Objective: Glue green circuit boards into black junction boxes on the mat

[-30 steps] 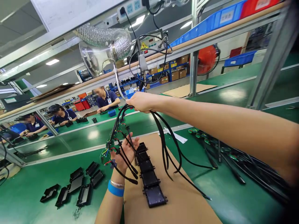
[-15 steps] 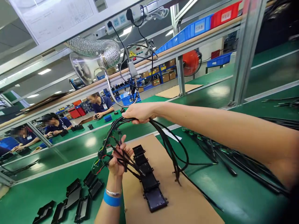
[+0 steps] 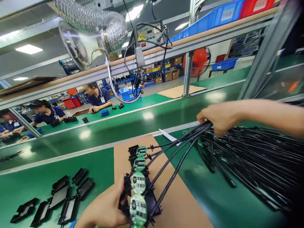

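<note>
My right hand point(image 3: 223, 115) is closed around a bundle of black cables point(image 3: 174, 161), held up at the right. From it the cables slant down left to several round green circuit boards point(image 3: 138, 182) over a row of black plastic housings point(image 3: 133, 150). The row lies on a brown cardboard sheet point(image 3: 180, 202). My left hand point(image 3: 106, 205) is at the row's near left side, its fingers curled against the black housings; some fingertips are hidden. The boards cover much of the row.
Loose black housings point(image 3: 60, 196) lie on the green bench at left. A large pile of black cables point(image 3: 251, 158) spreads at right. A metal exhaust hood point(image 3: 83, 44) hangs above, near a shelf rail. Co-workers point(image 3: 97, 96) sit across the line.
My right hand has moved right with the cables, drawing them out. The circuit boards now lie along the housing row. My left hand has let go of the wires and come down beside it.
</note>
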### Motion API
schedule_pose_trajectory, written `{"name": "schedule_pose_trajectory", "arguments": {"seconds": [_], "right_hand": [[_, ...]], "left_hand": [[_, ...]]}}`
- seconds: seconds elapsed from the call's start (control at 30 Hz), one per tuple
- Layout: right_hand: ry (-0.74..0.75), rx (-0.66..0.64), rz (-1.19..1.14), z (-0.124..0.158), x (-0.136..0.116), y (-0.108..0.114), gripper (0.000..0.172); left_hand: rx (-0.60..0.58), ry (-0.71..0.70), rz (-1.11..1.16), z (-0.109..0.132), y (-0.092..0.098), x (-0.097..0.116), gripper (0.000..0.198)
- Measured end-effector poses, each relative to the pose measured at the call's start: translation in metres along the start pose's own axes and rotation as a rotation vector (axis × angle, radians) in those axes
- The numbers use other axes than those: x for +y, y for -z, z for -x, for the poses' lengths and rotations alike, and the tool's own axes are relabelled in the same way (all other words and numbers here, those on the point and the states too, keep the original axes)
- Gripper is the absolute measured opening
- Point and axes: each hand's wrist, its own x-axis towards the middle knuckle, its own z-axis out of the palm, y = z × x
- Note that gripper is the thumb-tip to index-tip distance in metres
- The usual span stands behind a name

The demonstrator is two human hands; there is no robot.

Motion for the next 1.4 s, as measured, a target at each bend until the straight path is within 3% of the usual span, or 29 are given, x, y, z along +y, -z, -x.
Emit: {"name": "schedule_pose_trajectory", "arguments": {"seconds": [0.07, 0.13, 0.2, 0.27, 0.37, 0.43, 0.5, 0.6, 0.7, 0.8, 0.87, 1.0, 1.13, 1.23, 1.33, 1.4], "right_hand": [[0.030, -0.202, 0.025, -0.001, 0.002, -0.049, 0.023], [0.146, -0.280, -0.039, -0.005, -0.012, -0.101, 0.045], [0.399, -0.356, -0.297, -0.012, -0.033, -0.146, 0.043], [0.485, -0.426, -0.424, -0.021, -0.051, -0.177, 0.032], [0.491, -0.448, -0.441, -0.029, -0.064, -0.201, 0.022], [0.504, -0.437, -0.431, -0.029, -0.065, -0.211, 0.018], [0.519, -0.426, -0.414, -0.028, -0.066, -0.219, 0.015], [0.523, -0.428, -0.391, -0.032, -0.068, -0.224, 0.012], [0.408, -0.471, -0.470, -0.052, -0.062, -0.217, 0.033], [0.291, -0.574, -0.601, -0.080, -0.049, -0.209, 0.053], [0.274, -0.592, -0.613, -0.095, -0.041, -0.211, 0.042], [0.250, -0.441, -0.542, -0.111, -0.034, -0.231, 0.019], [0.294, -0.383, -0.462, -0.119, -0.033, -0.251, 0.012], [0.344, -0.350, -0.406, -0.120, -0.033, -0.252, 0.015], [0.397, -0.211, -0.331, -0.103, -0.042, -0.243, 0.021], [0.469, -0.164, -0.302, -0.079, -0.055, -0.234, 0.020]], "left_hand": [[-0.023, 0.045, -0.042, -0.012, -0.016, -0.006, 0.070], [-0.007, 0.068, -0.046, -0.023, -0.029, -0.009, 0.067], [0.029, 0.081, -0.061, -0.027, -0.033, -0.009, 0.064], [0.023, 0.115, -0.087, -0.027, -0.027, -0.008, 0.066], [-0.105, 0.194, 0.002, -0.027, -0.010, -0.013, 0.071], [-0.138, 0.290, 0.224, -0.032, -0.002, -0.024, 0.056], [-0.064, 0.402, 0.422, -0.039, -0.001, -0.038, 0.043], [0.074, 0.486, 0.467, -0.049, -0.006, -0.055, 0.049], [0.221, 0.457, 0.358, -0.056, 0.002, -0.063, 0.047], [0.410, 0.425, 0.176, -0.066, 0.025, -0.068, 0.039], [0.507, 0.425, 0.031, -0.078, 0.039, -0.075, 0.033], [0.630, 0.446, -0.318, -0.100, 0.049, -0.092, 0.020], [0.568, 0.457, -0.584, -0.107, 0.048, -0.098, 0.012], [0.496, 0.448, -0.702, -0.100, 0.047, -0.092, 0.014], [0.458, 0.366, -0.783, -0.086, 0.043, -0.078, 0.025], [0.315, 0.247, -0.679, -0.075, 0.037, -0.068, 0.023]]}}
